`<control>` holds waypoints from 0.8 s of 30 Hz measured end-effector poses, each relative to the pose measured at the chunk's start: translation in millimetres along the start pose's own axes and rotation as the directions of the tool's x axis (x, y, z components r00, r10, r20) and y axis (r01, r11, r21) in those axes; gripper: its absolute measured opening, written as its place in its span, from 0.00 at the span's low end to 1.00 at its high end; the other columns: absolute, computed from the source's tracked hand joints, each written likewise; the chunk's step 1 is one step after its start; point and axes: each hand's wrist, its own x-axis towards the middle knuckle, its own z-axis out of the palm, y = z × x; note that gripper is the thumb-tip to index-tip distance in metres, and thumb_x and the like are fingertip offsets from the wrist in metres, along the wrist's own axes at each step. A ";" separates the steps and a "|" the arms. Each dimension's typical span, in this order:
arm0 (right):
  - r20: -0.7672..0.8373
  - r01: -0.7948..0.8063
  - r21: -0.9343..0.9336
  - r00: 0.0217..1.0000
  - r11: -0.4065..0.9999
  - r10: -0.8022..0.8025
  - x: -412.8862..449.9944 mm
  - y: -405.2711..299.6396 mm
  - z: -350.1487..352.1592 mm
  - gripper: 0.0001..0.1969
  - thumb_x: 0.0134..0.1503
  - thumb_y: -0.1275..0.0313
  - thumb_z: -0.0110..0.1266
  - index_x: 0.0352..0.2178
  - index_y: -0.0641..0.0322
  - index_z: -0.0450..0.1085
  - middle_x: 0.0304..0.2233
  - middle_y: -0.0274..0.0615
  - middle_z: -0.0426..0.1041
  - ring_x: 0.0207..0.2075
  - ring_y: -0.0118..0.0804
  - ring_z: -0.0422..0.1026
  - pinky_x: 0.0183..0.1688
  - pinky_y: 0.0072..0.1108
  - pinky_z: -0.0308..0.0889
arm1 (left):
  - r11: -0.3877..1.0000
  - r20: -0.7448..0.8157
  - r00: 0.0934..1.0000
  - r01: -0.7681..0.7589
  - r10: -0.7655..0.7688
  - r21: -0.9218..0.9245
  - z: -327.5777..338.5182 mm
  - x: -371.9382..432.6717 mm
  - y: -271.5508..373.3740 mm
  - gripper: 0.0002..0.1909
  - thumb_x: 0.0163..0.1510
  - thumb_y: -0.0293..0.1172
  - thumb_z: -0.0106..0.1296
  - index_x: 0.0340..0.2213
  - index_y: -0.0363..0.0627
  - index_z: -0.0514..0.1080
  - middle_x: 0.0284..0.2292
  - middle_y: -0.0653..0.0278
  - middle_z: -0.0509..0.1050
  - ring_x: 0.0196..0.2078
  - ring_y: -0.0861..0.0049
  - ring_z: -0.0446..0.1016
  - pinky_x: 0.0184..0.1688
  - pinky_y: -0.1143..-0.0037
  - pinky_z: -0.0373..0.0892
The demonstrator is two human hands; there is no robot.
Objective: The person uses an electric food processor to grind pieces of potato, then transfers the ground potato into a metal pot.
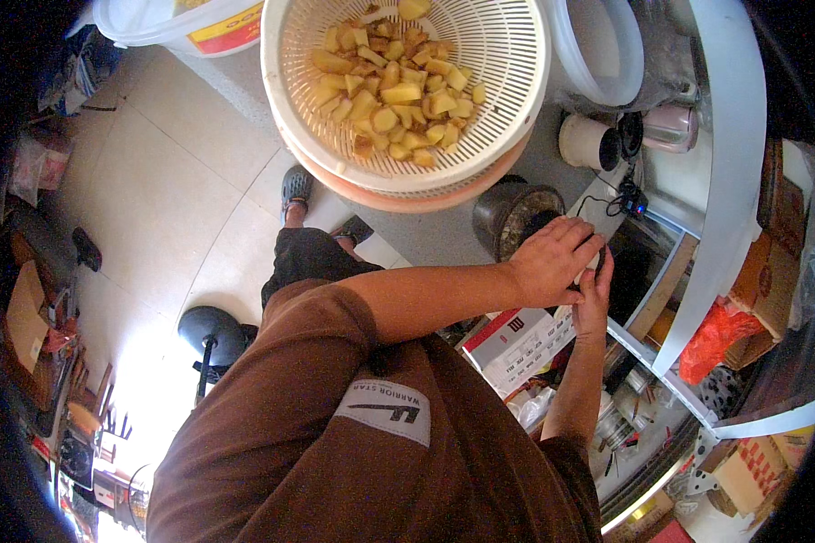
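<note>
My left hand [553, 261] lies over a small pale object with a dark rim [587, 265], and my right hand [592, 298] grips it from the lower side. The fingers hide most of it, so its kind cannot be told. Just left of the hands stands a dark round container [516, 216], stained inside, its near part hidden behind my left hand. Farther up, a white plastic colander [509, 146] holds many chopped yellow-brown pieces [397, 95], which look like ginger. The colander rests over an orange-rimmed basin [414, 202].
A white tub [227, 30] stands at upper left, a translucent tub [601, 54] at upper right. Near the latter are a cream cup-like container [587, 142] and black cables [604, 200]. A metal shelf frame [727, 170], cardboard boxes [764, 271] and a red bag [713, 339] lie to the right.
</note>
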 end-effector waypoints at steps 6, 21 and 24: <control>0.008 0.017 0.049 1.000 0.999 -0.018 -0.7 1.0 0.4 0.47 0.48 0.45 0.59 0.61 0.58 0.47 0.59 0.44 0.54 0.60 0.42 0.55 0.61 0.30 0.51 | 1.000 -0.012 1.000 -0.012 0.011 -0.029 -0.1 0.1 -0.8 0.43 0.33 0.42 0.64 0.50 0.35 0.61 0.46 0.48 0.64 0.51 0.53 0.64 0.57 0.61 0.59; 0.020 0.010 0.051 1.000 0.999 -0.011 0.4 5.0 -3.6 0.44 0.52 0.49 0.57 0.62 0.56 0.46 0.60 0.43 0.54 0.60 0.41 0.55 0.61 0.31 0.51 | 0.999 -0.018 1.000 -0.006 0.006 -0.037 0.7 0.7 -1.3 0.42 0.33 0.42 0.63 0.50 0.36 0.62 0.46 0.49 0.65 0.51 0.54 0.64 0.57 0.61 0.59; 0.028 0.006 0.069 1.000 0.998 -0.008 0.0 3.0 -1.8 0.43 0.52 0.49 0.57 0.62 0.56 0.46 0.60 0.43 0.53 0.60 0.41 0.54 0.61 0.31 0.50 | 0.999 -0.016 1.000 0.002 -0.003 -0.044 0.8 0.4 -1.5 0.42 0.34 0.42 0.63 0.50 0.36 0.62 0.46 0.49 0.65 0.51 0.54 0.64 0.57 0.61 0.58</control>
